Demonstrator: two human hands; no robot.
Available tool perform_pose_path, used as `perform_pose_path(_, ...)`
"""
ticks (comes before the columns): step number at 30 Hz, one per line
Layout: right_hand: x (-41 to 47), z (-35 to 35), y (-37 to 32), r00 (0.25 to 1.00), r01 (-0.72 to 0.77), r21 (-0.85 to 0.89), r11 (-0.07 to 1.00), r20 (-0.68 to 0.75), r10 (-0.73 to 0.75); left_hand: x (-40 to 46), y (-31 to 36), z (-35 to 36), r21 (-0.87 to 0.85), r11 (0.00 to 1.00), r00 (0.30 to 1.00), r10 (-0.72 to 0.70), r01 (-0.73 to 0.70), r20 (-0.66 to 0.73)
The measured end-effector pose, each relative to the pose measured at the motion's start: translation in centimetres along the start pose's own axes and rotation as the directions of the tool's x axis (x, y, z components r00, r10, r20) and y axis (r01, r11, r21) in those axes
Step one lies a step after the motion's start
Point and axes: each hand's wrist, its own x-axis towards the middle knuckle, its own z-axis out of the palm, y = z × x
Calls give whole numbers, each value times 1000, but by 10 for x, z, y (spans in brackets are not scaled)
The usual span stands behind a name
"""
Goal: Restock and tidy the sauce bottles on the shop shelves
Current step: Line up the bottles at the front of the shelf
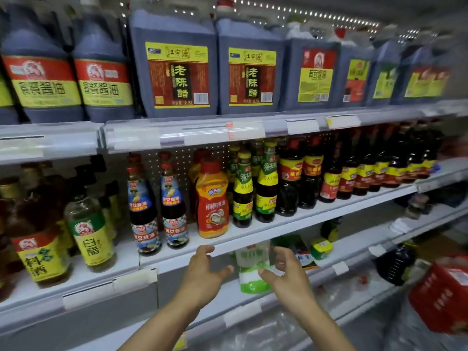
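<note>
Sauce bottles line the middle shelf (pixel 253 236): two dark bottles with blue labels (pixel 158 211), an orange-red squeeze bottle (pixel 212 203), two green-labelled bottles (pixel 254 188) and a long row of dark soy bottles (pixel 354 176) running to the right. My left hand (pixel 202 274) hovers just below that shelf's front edge, under the squeeze bottle, fingers loosely spread and holding nothing. My right hand (pixel 286 272) is beside it, fingers loosely curved. Between the hands a white and green pouch (pixel 250 272) shows on the shelf below; the right thumb overlaps its edge.
Large dark jugs (pixel 177 64) fill the top shelf. At the left stand a white vinegar bottle (pixel 91 231) and a cooking wine bottle (pixel 40 257). The lower shelf holds small packets (pixel 320 248). A red carton (pixel 443 297) sits at lower right.
</note>
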Motion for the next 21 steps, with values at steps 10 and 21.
perform_pose_path(10, 59, -15, -7, 999, 3, 11, 1000, 38, -3, 68, 16, 1, -60, 997, 985, 35, -46, -167)
perform_pose_path(21, 143, 3, -44, 998, 60, 95, 994, 0, -60, 147, 30, -17, -218, 975, 976, -4, -45, -219)
